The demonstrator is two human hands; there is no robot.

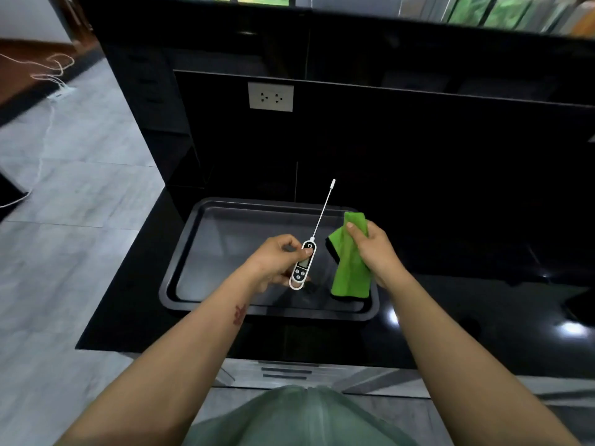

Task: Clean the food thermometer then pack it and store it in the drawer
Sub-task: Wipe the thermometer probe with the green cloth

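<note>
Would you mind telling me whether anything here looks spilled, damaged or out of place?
Nothing stands out. The left hand holds the thermometer by its body, its probe straight and unbent. The right hand grips a folded green cloth. Both are above the black tray, which shows no spill.

Dim and dark across the black counter (pixel 450 317), broken by small white glare spots at 4 o'clock. Brighter on the grey floor (pixel 80 162) at 9 o'clock; washed out with daylight at the windows (pixel 483 11) at 1 o'clock. Sharpest at centre, on the thermometer (pixel 302 265) and cloth (pixel 349 268), above a pale sheen on the tray (pixel 225 239). Smeared and bowed toward every edge, worst at 10 and 1 o'clock.
</note>
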